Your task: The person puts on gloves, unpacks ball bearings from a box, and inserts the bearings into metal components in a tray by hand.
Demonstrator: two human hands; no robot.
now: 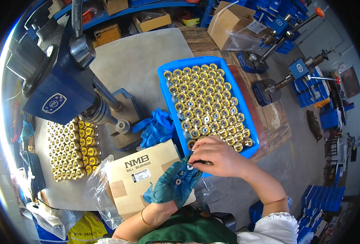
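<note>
My left hand [172, 181], in a teal glove, is cupped palm up around several small silver ball bearings [178, 181]. My right hand [219, 156], bare, reaches over that palm with fingertips pinched on a small ring-shaped bearing [190, 166]. A dark and gold bit shows between the right fingers, too covered to make out. Just beyond the hands lies a blue plastic tray [166, 87] with rows of round brass-coloured parts [208, 109] standing upright. A few have brighter silver centres. Under my left hand is a cardboard box [121, 179] with a white label.
A blue bench press [66, 93] rises at the left, its base [125, 140] on the table. Beside it stand stacked brass parts [72, 150]. A crumpled blue glove [158, 128] lies near the tray. Clear plastic [102, 195] hangs by the box. More presses [265, 91] stand right.
</note>
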